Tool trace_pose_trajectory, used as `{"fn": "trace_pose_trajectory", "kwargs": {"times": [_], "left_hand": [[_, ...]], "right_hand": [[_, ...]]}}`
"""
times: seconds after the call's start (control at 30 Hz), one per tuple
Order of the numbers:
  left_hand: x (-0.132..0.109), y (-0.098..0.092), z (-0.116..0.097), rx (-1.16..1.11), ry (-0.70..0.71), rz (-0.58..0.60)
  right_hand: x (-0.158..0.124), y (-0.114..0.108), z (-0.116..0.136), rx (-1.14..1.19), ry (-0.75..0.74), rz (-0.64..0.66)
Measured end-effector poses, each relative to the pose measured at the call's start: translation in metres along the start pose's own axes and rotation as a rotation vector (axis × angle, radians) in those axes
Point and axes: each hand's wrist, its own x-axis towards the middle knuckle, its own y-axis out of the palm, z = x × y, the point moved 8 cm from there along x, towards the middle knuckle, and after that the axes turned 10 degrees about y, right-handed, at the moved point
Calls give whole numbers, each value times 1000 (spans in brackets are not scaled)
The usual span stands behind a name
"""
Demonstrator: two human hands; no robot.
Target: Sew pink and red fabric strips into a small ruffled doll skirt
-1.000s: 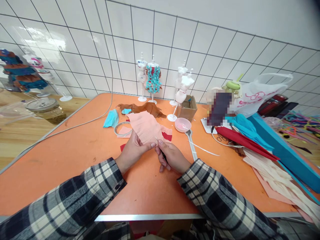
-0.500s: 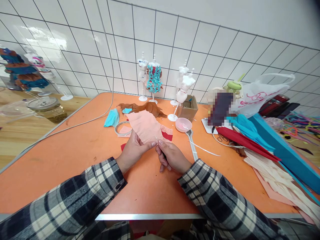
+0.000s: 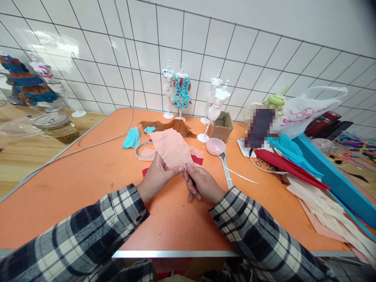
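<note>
My left hand [image 3: 157,178] pinches the near edge of a pink piece of fabric [image 3: 172,147] held up over the orange table [image 3: 88,176]. Close beside it, my right hand [image 3: 202,183] is closed on a thin metal tool [image 3: 188,171] with a dark handle, its tip at the fabric's lower edge. The two hands almost touch at the thumbs. Red fabric scraps [image 3: 197,159] lie under and beside the pink piece.
Small white mannequins [image 3: 216,103], one in a teal dress [image 3: 180,92], stand at the back by a cardboard box [image 3: 221,126]. Brown fabric [image 3: 173,126], a teal scrap [image 3: 131,138], a tape ring [image 3: 142,150] and a pink dish [image 3: 215,146] lie nearby. Stacked fabrics [image 3: 320,188] fill the right.
Almost nothing has moved; both hands keep their grip, and the pink fabric has lifted very slightly.
</note>
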Motion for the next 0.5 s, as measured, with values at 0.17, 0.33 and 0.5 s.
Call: {"fn": "trace_pose_trajectory", "kwargs": {"times": [0.17,0.33,0.5], "left_hand": [[-1,4,-2,-28,1,32],[-1,6,-4,-32,14,42],[-3,5,-2,-25,17,39]], "right_hand": [[-1,0,1,-14,9,-10],[0,-1,1,-30,17,-17],[0,-1,2,-51,11,-19]]}}
